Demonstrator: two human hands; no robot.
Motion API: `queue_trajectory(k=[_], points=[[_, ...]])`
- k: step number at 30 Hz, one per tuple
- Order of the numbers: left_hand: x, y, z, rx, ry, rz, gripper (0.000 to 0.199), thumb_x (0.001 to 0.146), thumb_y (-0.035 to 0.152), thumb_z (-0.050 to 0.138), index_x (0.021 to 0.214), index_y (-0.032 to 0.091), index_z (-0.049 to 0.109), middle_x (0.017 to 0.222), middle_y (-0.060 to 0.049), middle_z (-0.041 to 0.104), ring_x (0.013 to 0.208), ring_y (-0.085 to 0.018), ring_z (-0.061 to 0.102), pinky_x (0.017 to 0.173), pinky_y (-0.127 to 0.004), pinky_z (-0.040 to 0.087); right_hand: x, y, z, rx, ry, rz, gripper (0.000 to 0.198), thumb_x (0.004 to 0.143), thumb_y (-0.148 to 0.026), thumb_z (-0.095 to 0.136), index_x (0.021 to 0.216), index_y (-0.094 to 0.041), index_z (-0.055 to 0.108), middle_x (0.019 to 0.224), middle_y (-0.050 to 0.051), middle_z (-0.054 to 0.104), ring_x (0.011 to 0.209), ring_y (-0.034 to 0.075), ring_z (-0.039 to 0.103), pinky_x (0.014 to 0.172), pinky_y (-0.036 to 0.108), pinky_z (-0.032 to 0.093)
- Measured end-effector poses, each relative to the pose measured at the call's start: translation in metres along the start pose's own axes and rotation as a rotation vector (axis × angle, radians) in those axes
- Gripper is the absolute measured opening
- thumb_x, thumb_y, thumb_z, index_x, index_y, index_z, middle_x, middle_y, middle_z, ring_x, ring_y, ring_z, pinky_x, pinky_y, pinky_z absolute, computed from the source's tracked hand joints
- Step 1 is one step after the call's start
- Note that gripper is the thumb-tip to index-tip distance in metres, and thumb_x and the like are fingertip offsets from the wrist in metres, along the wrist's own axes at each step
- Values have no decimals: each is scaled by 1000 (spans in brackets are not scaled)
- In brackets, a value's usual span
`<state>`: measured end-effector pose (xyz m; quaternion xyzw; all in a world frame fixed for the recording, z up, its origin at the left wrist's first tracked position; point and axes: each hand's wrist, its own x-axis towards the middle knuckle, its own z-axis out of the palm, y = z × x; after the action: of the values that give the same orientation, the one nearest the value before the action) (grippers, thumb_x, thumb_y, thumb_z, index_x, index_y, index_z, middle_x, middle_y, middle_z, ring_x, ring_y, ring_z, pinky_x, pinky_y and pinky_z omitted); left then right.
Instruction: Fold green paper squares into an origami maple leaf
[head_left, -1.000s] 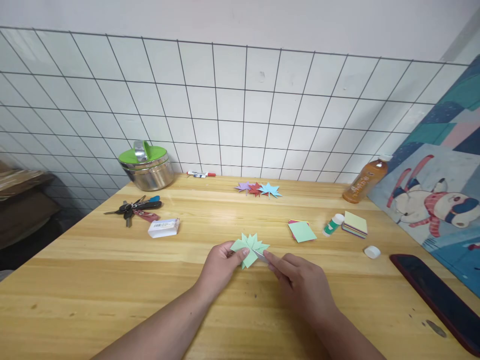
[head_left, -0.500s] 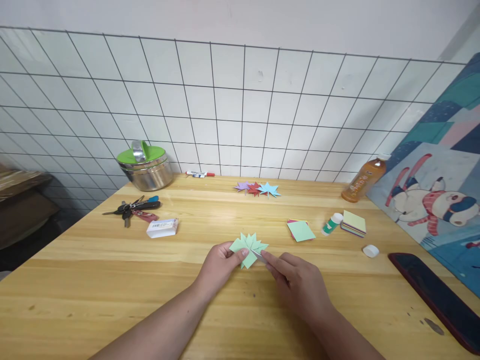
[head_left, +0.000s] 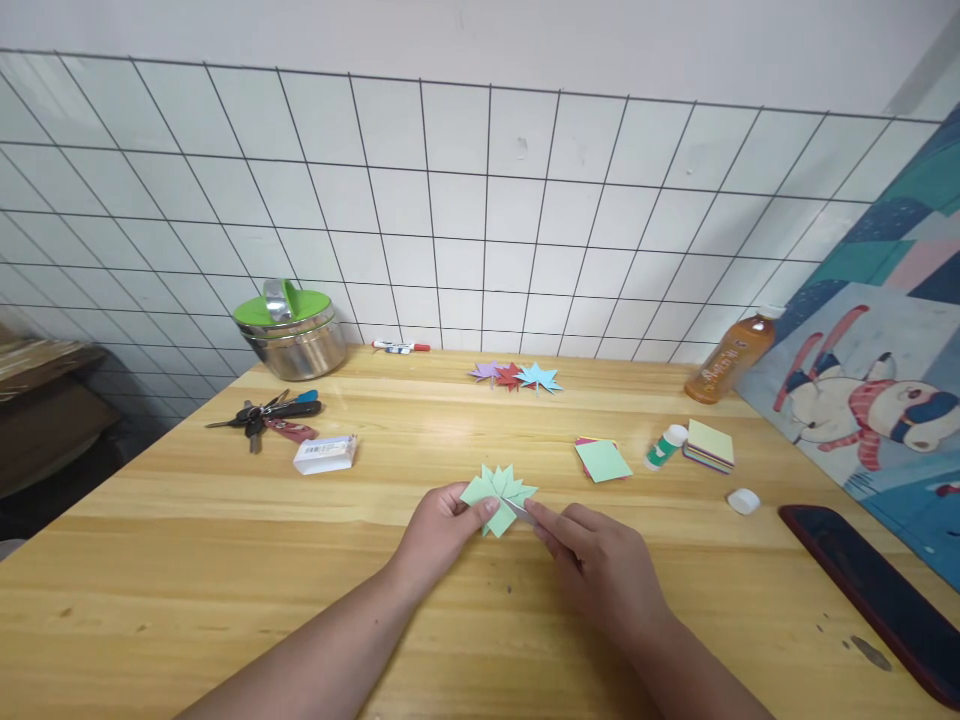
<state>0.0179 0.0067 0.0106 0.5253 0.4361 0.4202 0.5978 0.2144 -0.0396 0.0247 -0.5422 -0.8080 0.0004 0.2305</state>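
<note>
A pale green folded paper leaf (head_left: 498,488) with several pointed tips is held just above the wooden table, low in the middle of the view. My left hand (head_left: 442,530) pinches its left side, thumb on top and fingers underneath. At the lower right edge of the leaf, my right hand (head_left: 600,560) has its fingers closed on a narrow pale grey pointed strip (head_left: 517,510). That strip meets the leaf's middle; whether it is a flap of the paper or a separate piece I cannot tell. The right hand's lower fingers are curled and partly hidden.
Purple, red and blue paper leaves (head_left: 538,377) lie near the wall. On the right are square paper sheets (head_left: 604,461), a glue stick (head_left: 666,447), its cap (head_left: 743,501), a paper stack (head_left: 709,446), bottle (head_left: 731,355) and phone (head_left: 862,600). Leftward are keys (head_left: 262,412), a small box (head_left: 325,455) and a lidded pot (head_left: 292,345).
Both hands and the green leaf stay almost still. The whole view shifts very slightly.
</note>
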Motion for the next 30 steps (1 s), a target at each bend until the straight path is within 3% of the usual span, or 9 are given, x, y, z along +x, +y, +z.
queue_trajectory(k=[12,17,30], points=[[-1,0,0,-24,-17,0,30,68,39,70,85,14,71,73,-4,70,70,-18,59,66,-25,44,0,2,-1,7,-11,18,31,91,-29,43,118,-35,57,65,-1,58,60,12,53,54,22,31],[-3,4,0,-163,-5,1,35,76,41,62,99,15,68,84,-6,70,75,-16,60,70,-24,45,-1,3,1,19,1,11,32,90,-29,43,119,-35,56,65,-2,57,59,11,52,54,22,31],[1,-1,-1,-50,-13,-15,31,72,39,66,85,12,71,74,-6,69,73,-19,60,71,-29,45,-1,1,4,17,0,-10,30,91,-31,43,117,-35,57,64,-2,57,59,12,52,53,23,29]])
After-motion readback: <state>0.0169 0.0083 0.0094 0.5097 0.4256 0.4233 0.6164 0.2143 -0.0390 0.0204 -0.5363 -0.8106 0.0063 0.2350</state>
